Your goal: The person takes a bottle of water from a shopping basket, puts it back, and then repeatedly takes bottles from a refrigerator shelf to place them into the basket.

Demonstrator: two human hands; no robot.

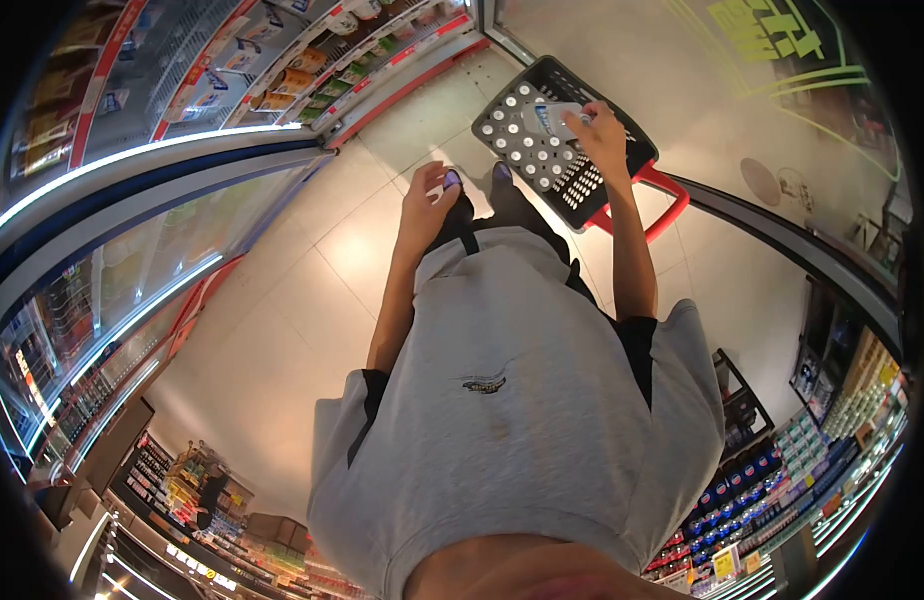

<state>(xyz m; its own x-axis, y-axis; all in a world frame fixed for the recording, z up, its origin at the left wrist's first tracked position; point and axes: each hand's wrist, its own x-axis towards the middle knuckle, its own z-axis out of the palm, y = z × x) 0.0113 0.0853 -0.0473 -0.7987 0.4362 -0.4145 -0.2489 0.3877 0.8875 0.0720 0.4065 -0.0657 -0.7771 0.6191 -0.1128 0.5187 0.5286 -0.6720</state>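
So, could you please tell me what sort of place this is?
Most likely a supermarket or convenience store: there is a red-handled shopping basket, packaged goods on shelves, and rows of drinks.

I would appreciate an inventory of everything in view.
Basket: one, black and red, upper right of centre
Package: one, whitish and blue, over the basket
Glass pane: one, clear, green-marked, upper right
Stocked shelves: several, red-edged, upper left
Drink shelves: several, mixed colours, lower right
Floor: one, pale, underfoot
Shoes: two, purplish, upper centre
Trousers: one, black, centre
Shirt: one, grey, centre
Left grip: one, bare, near shoes
Right grip: one, bare, holding package
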